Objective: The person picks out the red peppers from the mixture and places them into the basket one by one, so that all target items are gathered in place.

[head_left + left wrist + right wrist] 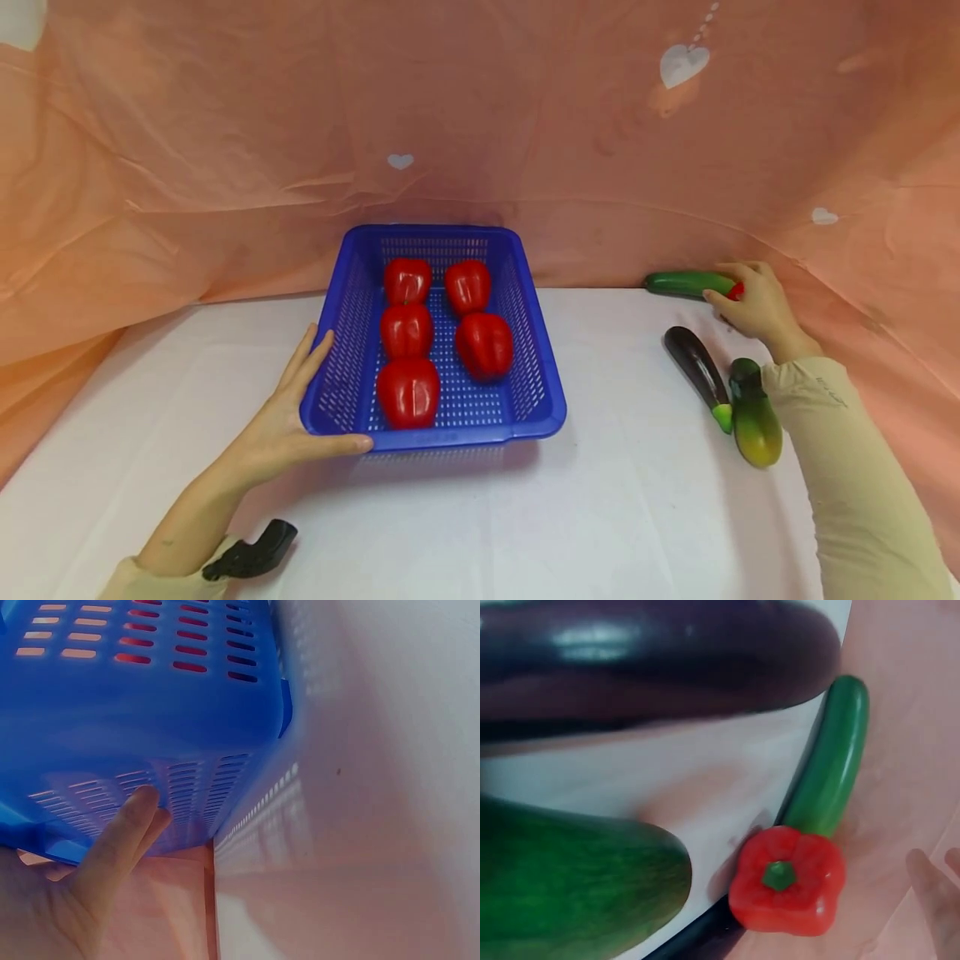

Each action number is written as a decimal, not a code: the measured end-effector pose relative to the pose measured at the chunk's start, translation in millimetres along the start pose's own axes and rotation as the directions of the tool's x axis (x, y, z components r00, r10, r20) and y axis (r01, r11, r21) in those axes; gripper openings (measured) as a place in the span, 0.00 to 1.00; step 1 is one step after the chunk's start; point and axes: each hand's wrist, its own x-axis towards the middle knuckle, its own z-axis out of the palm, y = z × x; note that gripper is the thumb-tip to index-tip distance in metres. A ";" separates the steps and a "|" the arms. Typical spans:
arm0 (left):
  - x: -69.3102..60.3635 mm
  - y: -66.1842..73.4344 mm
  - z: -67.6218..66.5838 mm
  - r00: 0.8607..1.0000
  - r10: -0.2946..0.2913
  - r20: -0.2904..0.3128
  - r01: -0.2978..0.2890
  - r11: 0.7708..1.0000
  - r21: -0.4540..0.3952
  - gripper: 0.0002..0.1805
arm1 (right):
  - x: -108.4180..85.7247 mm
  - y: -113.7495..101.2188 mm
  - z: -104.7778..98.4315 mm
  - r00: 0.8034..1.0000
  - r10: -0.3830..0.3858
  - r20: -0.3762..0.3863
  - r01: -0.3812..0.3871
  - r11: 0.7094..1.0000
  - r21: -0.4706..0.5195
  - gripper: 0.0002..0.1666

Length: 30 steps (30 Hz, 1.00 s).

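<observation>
A blue plastic basket (465, 439) holds several red bell peppers (408, 392). My left hand (288, 433) spans its near left corner, thumb along the front rim and straight fingers against the outer left wall. In the left wrist view, those fingers (124, 832) touch the slotted side. At the back right, my right hand (757, 308) reaches over another red bell pepper (787, 881), which it mostly hides in the head view. The right wrist view shows fingertips (930, 889) apart from that pepper. A green cucumber (686, 283) lies right beside it.
Nearer on the right lie a dark purple eggplant (693, 362) and a green-yellow vegetable (756, 421). Another dark, long item (701, 934) shows partly next to the pepper. An orange cloth (585, 167) hangs behind the white table (600, 517).
</observation>
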 end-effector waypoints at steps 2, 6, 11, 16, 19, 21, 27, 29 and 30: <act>-0.4 0.2 -0.1 1.000 -0.002 -0.002 0.002 1.000 0.005 0.69 | 1.3 3.4 0.6 1.000 0.009 -0.007 -0.009 1.000 0.002 0.30; -1.2 0.1 -0.7 1.000 -0.007 0.001 0.007 1.000 0.012 0.69 | 3.5 13.0 1.8 0.999 0.040 -0.027 -0.040 0.999 -0.002 0.30; -0.8 -0.4 -0.3 1.000 -0.002 0.002 0.002 1.000 0.000 0.69 | 2.9 21.3 -0.2 0.994 0.107 -0.012 -0.107 0.994 -0.008 0.33; -0.8 -0.5 0.6 1.000 -0.002 -0.003 0.002 1.000 -0.009 0.69 | 3.8 24.5 -3.3 0.983 0.175 0.056 -0.175 0.985 -0.001 0.37; -0.9 0.0 1.0 1.000 -0.002 -0.005 0.002 1.000 -0.010 0.69 | 4.6 25.7 -3.8 0.979 0.187 0.085 -0.187 0.982 -0.005 0.39; -0.8 0.2 1.5 1.000 0.000 -0.006 0.000 1.000 -0.008 0.69 | 4.3 27.7 -3.6 0.975 0.195 0.109 -0.195 0.981 -0.008 0.40; -0.3 0.6 1.5 1.000 0.005 -0.003 -0.005 1.000 -0.003 0.69 | 4.5 33.8 -3.2 0.956 0.236 0.174 -0.240 0.971 0.005 0.45; -0.6 0.3 1.4 1.000 0.004 -0.004 -0.004 1.000 -0.006 0.69 | 6.5 34.9 -3.5 0.961 0.218 0.171 -0.218 0.976 -0.017 0.45; -0.8 0.1 1.3 1.000 0.003 -0.005 -0.003 1.000 -0.008 0.69 | 7.6 35.0 -3.9 0.963 0.209 0.172 -0.207 0.978 -0.033 0.45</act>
